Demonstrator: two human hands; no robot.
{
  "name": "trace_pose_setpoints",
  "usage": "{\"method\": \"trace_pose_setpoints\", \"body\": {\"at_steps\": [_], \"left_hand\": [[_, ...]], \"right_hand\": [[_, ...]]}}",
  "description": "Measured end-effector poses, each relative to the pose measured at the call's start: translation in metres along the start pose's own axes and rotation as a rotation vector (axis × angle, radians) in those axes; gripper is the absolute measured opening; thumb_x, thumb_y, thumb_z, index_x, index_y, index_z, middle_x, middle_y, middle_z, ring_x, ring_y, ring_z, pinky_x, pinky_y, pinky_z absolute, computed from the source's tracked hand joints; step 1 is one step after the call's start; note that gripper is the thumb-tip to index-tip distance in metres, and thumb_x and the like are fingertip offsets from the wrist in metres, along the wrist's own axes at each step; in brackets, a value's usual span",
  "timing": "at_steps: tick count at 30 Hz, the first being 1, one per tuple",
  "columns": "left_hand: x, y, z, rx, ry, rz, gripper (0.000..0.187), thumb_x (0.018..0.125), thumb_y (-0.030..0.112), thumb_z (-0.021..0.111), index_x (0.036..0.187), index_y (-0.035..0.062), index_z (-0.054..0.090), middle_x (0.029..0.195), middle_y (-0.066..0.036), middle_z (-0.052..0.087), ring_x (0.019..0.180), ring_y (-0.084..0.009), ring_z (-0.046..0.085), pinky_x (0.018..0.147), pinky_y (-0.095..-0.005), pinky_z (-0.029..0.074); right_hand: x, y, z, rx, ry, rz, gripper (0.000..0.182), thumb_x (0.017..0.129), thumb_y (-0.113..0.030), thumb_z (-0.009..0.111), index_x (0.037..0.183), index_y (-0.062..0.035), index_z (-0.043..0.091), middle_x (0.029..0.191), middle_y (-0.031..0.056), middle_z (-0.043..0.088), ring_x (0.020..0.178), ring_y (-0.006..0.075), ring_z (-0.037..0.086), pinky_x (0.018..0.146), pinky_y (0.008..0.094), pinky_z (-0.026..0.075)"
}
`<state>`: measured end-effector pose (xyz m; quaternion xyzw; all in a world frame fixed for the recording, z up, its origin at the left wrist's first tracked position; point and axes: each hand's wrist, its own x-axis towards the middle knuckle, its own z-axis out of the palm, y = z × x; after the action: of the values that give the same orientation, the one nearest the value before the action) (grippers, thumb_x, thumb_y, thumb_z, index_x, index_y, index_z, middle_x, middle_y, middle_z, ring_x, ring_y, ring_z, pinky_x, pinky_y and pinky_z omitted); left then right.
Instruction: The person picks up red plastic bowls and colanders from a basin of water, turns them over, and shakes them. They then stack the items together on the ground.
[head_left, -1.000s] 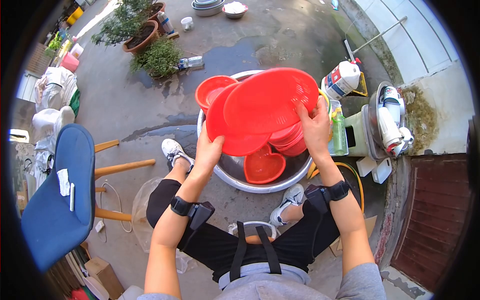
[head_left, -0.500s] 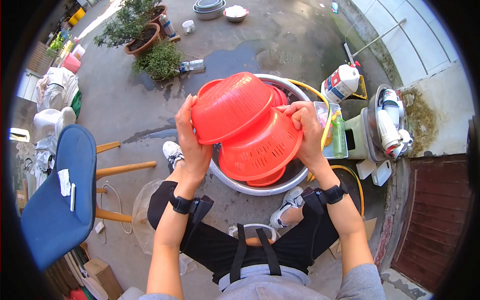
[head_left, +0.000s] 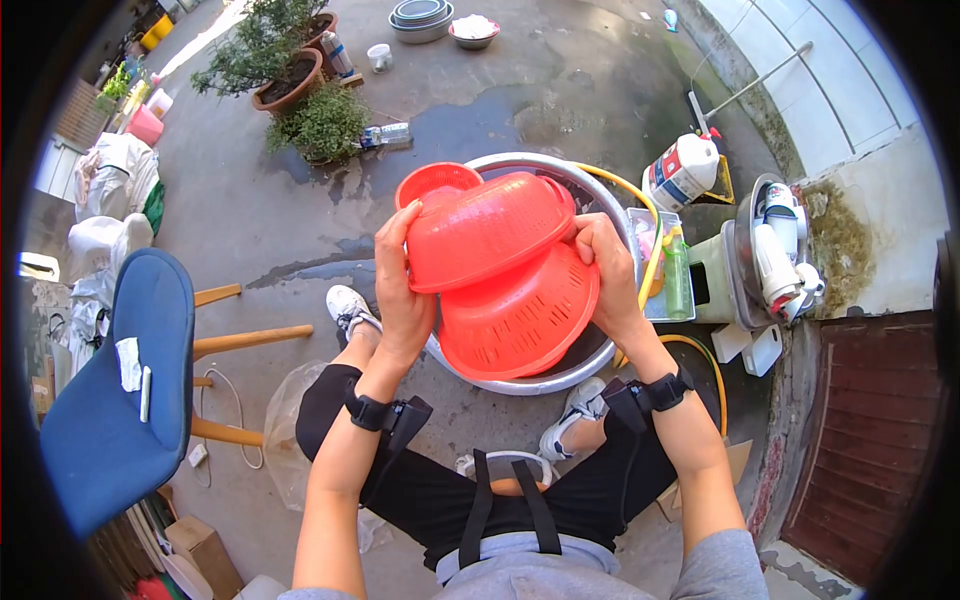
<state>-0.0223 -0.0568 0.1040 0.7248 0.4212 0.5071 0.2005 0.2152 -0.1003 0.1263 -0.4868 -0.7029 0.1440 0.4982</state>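
Observation:
My left hand (head_left: pixel 403 290) is closed around the left rim of a red plastic colander (head_left: pixel 490 235), which lies tipped with its perforated outside up. My right hand (head_left: pixel 606 265) grips the right side, where this colander meets a second red colander (head_left: pixel 520 325) with slots in its wall. The two overlap at an angle. Behind them, at the upper left, another round red piece (head_left: pixel 438 180) sticks out; how it joins the others is hidden. All are held above a large metal basin (head_left: pixel 545 385), whose inside is mostly covered.
A yellow hose (head_left: pixel 652 265) curves along the basin's right side. Right of it stand a tray with a green bottle (head_left: pixel 677 280), a white jug (head_left: pixel 682 168) and a bin (head_left: pixel 712 270). A blue chair (head_left: pixel 120 390) is at my left. Potted plants (head_left: pixel 320 125) stand ahead on wet concrete.
The colanders have tilted and shifted slightly down in my hands. The round red piece at the upper left shows more. My left hand has moved a little to the right.

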Motion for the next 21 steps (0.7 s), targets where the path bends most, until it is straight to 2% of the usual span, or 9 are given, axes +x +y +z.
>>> {"method": "trace_pose_setpoints", "body": {"at_steps": [6, 8, 11, 12, 14, 18, 20, 21], "left_hand": [[-0.001, 0.007, -0.001, -0.048, -0.083, -0.063, 0.047, 0.091, 0.002, 0.056, 0.136, 0.0009, 0.041, 0.131, -0.013, 0.047, 0.122, -0.0243, 0.046, 0.104, -0.0337, 0.036], [-0.002, 0.004, 0.003, -0.122, -0.033, -0.116, 0.051, 0.084, -0.002, 0.061, 0.133, 0.0046, 0.046, 0.126, -0.016, 0.051, 0.118, -0.0317, 0.051, 0.099, -0.036, 0.041], [-0.001, -0.002, 0.002, -0.105, -0.025, -0.11, 0.044, 0.09, 0.001, 0.056, 0.132, 0.0033, 0.046, 0.126, -0.016, 0.052, 0.118, -0.0294, 0.051, 0.099, -0.0347, 0.041], [-0.002, -0.004, 0.004, -0.104, -0.025, -0.11, 0.044, 0.09, 0.001, 0.056, 0.132, 0.0033, 0.046, 0.126, -0.016, 0.052, 0.118, -0.0294, 0.051, 0.099, -0.0347, 0.041], [-0.007, -0.01, 0.009, -0.319, -0.017, -0.311, 0.037, 0.095, 0.004, 0.05, 0.132, 0.0018, 0.045, 0.127, -0.016, 0.053, 0.118, -0.0266, 0.051, 0.1, -0.0342, 0.04], [-0.013, -0.021, 0.012, -0.414, 0.01, -0.452, 0.035, 0.098, 0.008, 0.047, 0.132, 0.0007, 0.044, 0.127, -0.015, 0.054, 0.119, -0.0237, 0.051, 0.1, -0.0332, 0.039], [-0.013, -0.018, 0.011, -0.337, 0.016, -0.464, 0.037, 0.097, 0.005, 0.047, 0.133, 0.0007, 0.043, 0.127, -0.015, 0.054, 0.119, -0.0233, 0.051, 0.1, -0.0334, 0.039], [-0.013, -0.017, 0.01, -0.334, 0.014, -0.464, 0.037, 0.097, 0.005, 0.047, 0.133, 0.0007, 0.043, 0.127, -0.015, 0.054, 0.119, -0.0233, 0.051, 0.1, -0.0334, 0.039]], "right_hand": [[0.0, 0.0, 0.0, -0.026, 0.009, 0.041, 0.032, 0.07, 0.001, 0.069, 0.077, -0.0046, 0.038, 0.083, 0.0113, 0.053, 0.079, 0.0268, 0.053, 0.072, 0.033, 0.044], [0.001, -0.001, 0.001, -0.062, 0.03, 0.031, 0.028, 0.079, 0.003, 0.063, 0.077, -0.0062, 0.036, 0.093, 0.0119, 0.058, 0.08, 0.0196, 0.056, 0.071, 0.0267, 0.046], [-0.001, 0.002, 0.0, -0.075, 0.042, 0.145, 0.028, 0.079, 0.002, 0.064, 0.078, -0.0064, 0.037, 0.093, 0.0118, 0.058, 0.079, 0.019, 0.057, 0.071, 0.026, 0.046], [-0.001, 0.001, 0.001, -0.074, 0.043, 0.144, 0.028, 0.079, 0.002, 0.064, 0.078, -0.0064, 0.037, 0.093, 0.0118, 0.058, 0.079, 0.019, 0.057, 0.071, 0.026, 0.046], [0.001, -0.003, 0.003, 0.073, 0.162, 0.108, 0.036, 0.073, -0.001, 0.073, 0.08, -0.0054, 0.039, 0.085, 0.011, 0.057, 0.073, 0.0235, 0.058, 0.067, 0.0295, 0.047], [0.001, -0.004, 0.003, 0.074, 0.134, 0.025, 0.036, 0.073, -0.001, 0.074, 0.081, -0.0051, 0.039, 0.083, 0.01, 0.058, 0.075, 0.0226, 0.06, 0.067, 0.0287, 0.047], [0.0, -0.009, 0.005, 0.016, 0.035, 0.146, 0.035, 0.073, 0.001, 0.073, 0.081, -0.005, 0.039, 0.082, 0.0096, 0.059, 0.075, 0.0227, 0.061, 0.066, 0.0294, 0.047], [-0.003, -0.002, 0.006, -0.015, 0.031, 0.175, 0.031, 0.075, 0.002, 0.07, 0.083, -0.0044, 0.041, 0.081, 0.01, 0.06, 0.075, 0.0254, 0.061, 0.065, 0.0316, 0.047]]}}
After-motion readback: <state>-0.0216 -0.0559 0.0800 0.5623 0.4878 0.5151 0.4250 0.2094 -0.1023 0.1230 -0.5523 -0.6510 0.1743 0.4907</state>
